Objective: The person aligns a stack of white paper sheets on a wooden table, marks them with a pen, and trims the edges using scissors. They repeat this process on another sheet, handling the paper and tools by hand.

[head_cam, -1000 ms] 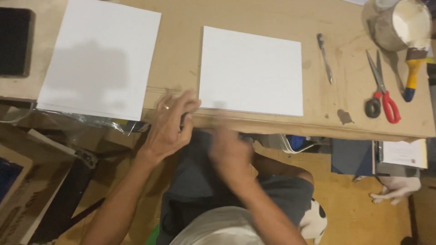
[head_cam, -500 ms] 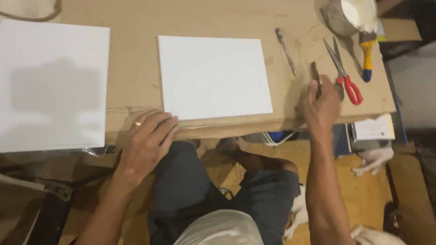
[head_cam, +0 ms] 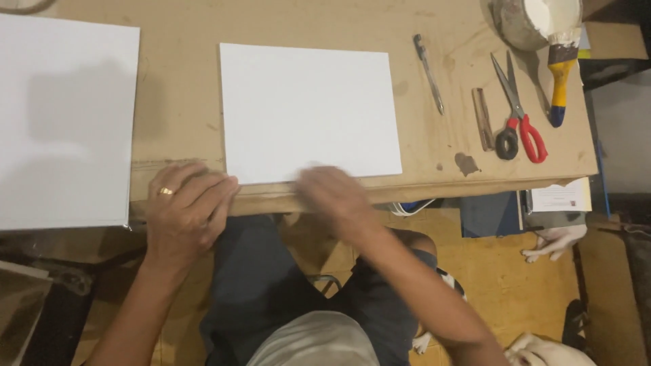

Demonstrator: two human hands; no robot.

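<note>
Scissors right of board; hands probably at its near edge

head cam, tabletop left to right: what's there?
Large white sheet → left hand at the table edge → white board → pen → small wooden stick → red-handled scissors → brush with a yellow and blue handle.

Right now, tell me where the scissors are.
The scissors lie on the right side of the table in the head view, between a small wooden stick and a yellow-handled brush, far from both hands.
</note>
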